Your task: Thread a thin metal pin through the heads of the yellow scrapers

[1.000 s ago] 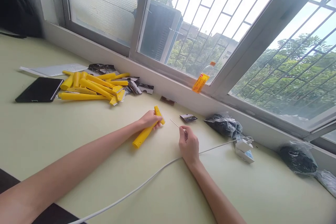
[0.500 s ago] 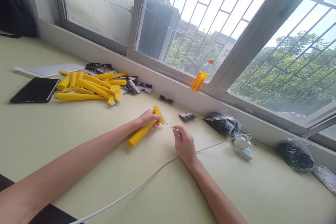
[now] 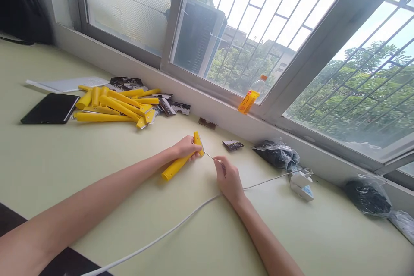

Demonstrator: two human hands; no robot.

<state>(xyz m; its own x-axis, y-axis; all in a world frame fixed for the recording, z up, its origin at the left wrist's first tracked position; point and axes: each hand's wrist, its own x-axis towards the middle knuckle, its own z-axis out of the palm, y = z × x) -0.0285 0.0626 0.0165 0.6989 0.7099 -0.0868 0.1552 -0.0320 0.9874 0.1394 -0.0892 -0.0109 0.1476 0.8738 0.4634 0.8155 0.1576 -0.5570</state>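
Note:
My left hand (image 3: 187,147) is closed around the neck of a yellow scraper (image 3: 176,168), just below its head. The scraper's handle slants down toward me, and a thin blade edge shows along its head. My right hand (image 3: 229,177) pinches a screwdriver (image 3: 208,155) with a slim metal shaft; its handle is mostly hidden in my fingers. The shaft's tip meets the scraper head on its right side. Several more yellow scrapers (image 3: 119,105) lie heaped at the far left.
A black tablet (image 3: 50,108) lies left of the heap. Black printed cards (image 3: 233,145) lie near the wall. A white cable (image 3: 181,224) crosses the table under my right wrist to a white plug (image 3: 302,179). Bagged black items (image 3: 274,154) and a bottle (image 3: 250,97) stand by the window.
The whole view has shifted slightly, so things sit a little further right. Both hands keep their grips, and the screwdriver tip remains at the scraper head.

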